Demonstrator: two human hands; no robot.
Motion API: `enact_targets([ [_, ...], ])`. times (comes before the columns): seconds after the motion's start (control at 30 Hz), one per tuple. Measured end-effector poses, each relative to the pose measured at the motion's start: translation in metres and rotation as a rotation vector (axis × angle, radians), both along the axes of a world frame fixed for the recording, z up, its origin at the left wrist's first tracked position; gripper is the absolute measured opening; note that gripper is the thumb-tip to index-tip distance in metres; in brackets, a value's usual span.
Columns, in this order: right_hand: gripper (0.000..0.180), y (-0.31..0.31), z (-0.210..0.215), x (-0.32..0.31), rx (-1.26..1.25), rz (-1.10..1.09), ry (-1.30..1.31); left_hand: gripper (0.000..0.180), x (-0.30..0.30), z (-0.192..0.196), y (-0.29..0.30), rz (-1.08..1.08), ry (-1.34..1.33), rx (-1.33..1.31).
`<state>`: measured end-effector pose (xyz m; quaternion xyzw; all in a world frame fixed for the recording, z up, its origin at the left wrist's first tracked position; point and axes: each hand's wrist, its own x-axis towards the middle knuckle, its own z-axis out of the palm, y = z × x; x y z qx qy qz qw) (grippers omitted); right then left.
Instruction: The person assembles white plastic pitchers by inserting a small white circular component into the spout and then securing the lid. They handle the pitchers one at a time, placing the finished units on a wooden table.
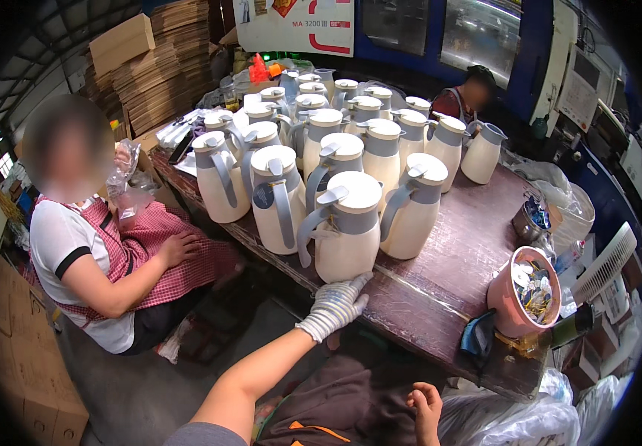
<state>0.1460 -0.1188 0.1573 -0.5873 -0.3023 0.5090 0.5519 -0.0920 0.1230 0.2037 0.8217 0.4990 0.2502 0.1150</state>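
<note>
My left hand, in a striped white knit glove, lies at the table's front edge with its fingers stretched out. Its fingertips reach the base of the nearest thermos jug, cream with a grey collar, spout and handle. Whether they press on it I cannot tell. My bare right hand hangs low in front of my body, its fingers loosely bent with nothing visible in them. Several like jugs stand upright in close rows behind the nearest one. A lidless jug stands at the right end of the group.
A brown table bears a pink bucket of small parts and a metal bowl. On the left sits a person in a checked apron; another person is behind the table. Cartons and plastic bags lie around.
</note>
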Motion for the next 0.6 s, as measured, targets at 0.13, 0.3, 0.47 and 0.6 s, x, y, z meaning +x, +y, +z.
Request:
enact_targets([
  [0.13,0.023,-0.018,-0.038,0.018,-0.038,-0.015,-0.049,0.043,-0.009,-0.004,0.01,0.022,0.072,0.045],
  [0.3,0.023,-0.025,-0.05,0.023,-0.113,-0.066,0.073,0.037,-0.03,-0.013,0.003,0.1,0.185,0.178],
  [0.47,0.015,-0.017,-0.045,0.023,-0.117,-0.089,0.147,0.032,-0.023,-0.02,0.006,0.211,0.165,0.201],
  [0.6,0.013,-0.016,-0.051,0.022,-0.108,-0.073,0.127,0.03,-0.018,-0.026,0.009,0.154,0.097,0.229],
])
